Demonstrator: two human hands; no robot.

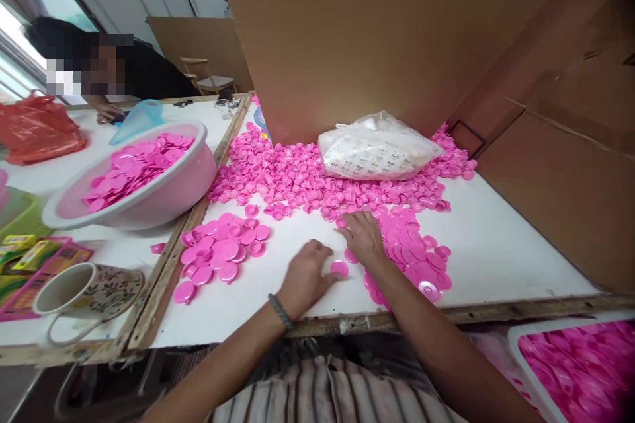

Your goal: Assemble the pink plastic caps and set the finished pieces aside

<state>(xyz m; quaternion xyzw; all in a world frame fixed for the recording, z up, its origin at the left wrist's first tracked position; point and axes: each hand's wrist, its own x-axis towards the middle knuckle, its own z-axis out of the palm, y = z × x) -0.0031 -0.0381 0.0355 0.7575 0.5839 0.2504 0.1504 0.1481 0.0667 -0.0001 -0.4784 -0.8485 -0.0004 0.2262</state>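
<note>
My left hand (305, 276) rests on the white table (496, 244) with its fingers curled, touching a single pink cap (340, 269) at its fingertips. My right hand (364, 236) lies palm down, fingers bent, on the edge of a heap of pink caps (411, 251) to its right. A larger pile of small pink caps (297, 175) spreads across the back of the table. A smaller group of pink caps (221, 252) lies to the left of my left hand.
A clear plastic bag of white pieces (377, 149) sits on the far pile. Cardboard walls (372, 33) stand behind and to the right. A pink basin of caps (143, 175), a mug (86, 294) and another person (124, 69) are at the left table. A tub of caps (580, 363) sits lower right.
</note>
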